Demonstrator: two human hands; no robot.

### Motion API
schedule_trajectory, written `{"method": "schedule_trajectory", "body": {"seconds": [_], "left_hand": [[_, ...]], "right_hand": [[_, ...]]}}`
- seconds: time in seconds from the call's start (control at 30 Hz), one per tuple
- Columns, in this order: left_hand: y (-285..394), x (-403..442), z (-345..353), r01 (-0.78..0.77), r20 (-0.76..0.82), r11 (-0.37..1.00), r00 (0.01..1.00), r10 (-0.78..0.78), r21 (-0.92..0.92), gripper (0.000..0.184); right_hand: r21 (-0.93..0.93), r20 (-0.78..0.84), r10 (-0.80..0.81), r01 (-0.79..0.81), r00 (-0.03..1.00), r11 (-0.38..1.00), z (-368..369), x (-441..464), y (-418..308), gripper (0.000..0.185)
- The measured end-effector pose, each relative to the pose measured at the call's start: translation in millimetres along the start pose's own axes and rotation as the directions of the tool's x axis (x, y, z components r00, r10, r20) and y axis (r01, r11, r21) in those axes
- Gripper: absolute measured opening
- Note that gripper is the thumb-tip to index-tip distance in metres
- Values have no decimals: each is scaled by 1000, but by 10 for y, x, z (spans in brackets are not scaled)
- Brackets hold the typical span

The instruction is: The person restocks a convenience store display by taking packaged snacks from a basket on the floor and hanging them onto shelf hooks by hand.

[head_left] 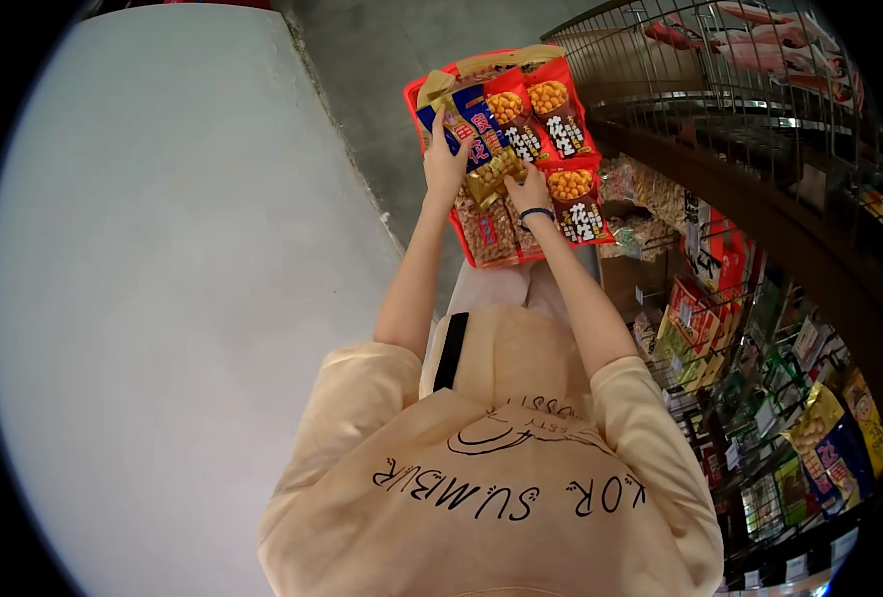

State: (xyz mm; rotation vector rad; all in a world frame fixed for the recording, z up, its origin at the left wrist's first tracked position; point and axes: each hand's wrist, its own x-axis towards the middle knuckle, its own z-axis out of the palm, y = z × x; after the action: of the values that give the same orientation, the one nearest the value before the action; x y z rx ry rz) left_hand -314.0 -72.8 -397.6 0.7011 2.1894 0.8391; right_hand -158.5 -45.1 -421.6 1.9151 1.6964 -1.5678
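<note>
A blue and gold snack bag [473, 129] lies over a red basket [411, 99] of packaged snacks. My left hand [445, 164] grips its left side, the thumb across the front. At the bag's lower right edge, my right hand [533, 196], with a dark band at the wrist, pinches the gold part. Red bags with round nuts pictured on them [563, 114] fill the basket's right side, one of them [578, 204] below the others. Clear packs of peanuts [488, 236] sit at the near left.
A large pale surface [183, 298] spans the left. Wire shelving [650, 109] curves down the right side, with snack packs and red boxes [695, 313]. Another blue and gold bag [834, 448] stands at the lower right. Grey floor [382, 60] shows between.
</note>
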Motion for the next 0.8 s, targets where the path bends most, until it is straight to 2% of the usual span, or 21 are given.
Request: {"method": "schedule_trajectory", "body": {"seconds": [0.1, 0.17, 0.3, 0.43, 0.5, 0.57, 0.63, 0.67, 0.7, 0.73, 0.77, 0.8], "left_hand": [[-80, -57, 15, -44, 13, 999, 999, 44, -1, 71], [-133, -100, 16, -159, -7, 982, 987, 159, -103, 70], [34, -270, -140, -137, 41, 974, 988, 147, -178, 70], [237, -464, -277, -119, 91, 970, 986, 141, -210, 72], [339, -574, -334, -150, 122, 951, 975, 188, -270, 73], [394, -655, -375, -172, 141, 937, 965, 223, -305, 73], [580, -779, -469, -226, 193, 942, 941, 277, -250, 72], [705, -865, -531, -164, 259, 940, 934, 245, -298, 71], [844, -953, -584, -175, 256, 938, 932, 256, -299, 71], [968, -1039, -624, -204, 273, 925, 915, 297, -322, 70], [1056, -1121, -646, -231, 291, 910, 895, 337, -344, 70], [1115, -1187, -649, -301, 279, 907, 881, 383, -293, 69]], "right_hand": [[40, -34, 36, -35, 999, 999, 16, -53, 25, 55], [27, -82, -3, 5, 997, 1000, 53, -43, 139, 62], [107, -129, -28, 42, 991, 993, 22, -78, 261, 58], [149, -192, -141, 171, 971, 974, -100, -185, 300, 51], [182, -215, -191, 232, 958, 956, -185, -285, 285, 48], [365, -125, -189, 222, 974, 904, -381, -515, 146, 42], [354, -193, -223, 280, 956, 892, -513, -728, 71, 41], [464, -192, -253, 315, 948, 828, -582, -822, 51, 37], [566, -195, -284, 345, 939, 749, -657, -920, 34, 33], [623, -203, -326, 378, 924, 685, -750, -1047, -8, 26], [624, -211, -330, 387, 920, 679, -828, -1187, -62, 26], [657, -296, -349, 455, 889, 601, -924, -1357, -166, 30]]}}
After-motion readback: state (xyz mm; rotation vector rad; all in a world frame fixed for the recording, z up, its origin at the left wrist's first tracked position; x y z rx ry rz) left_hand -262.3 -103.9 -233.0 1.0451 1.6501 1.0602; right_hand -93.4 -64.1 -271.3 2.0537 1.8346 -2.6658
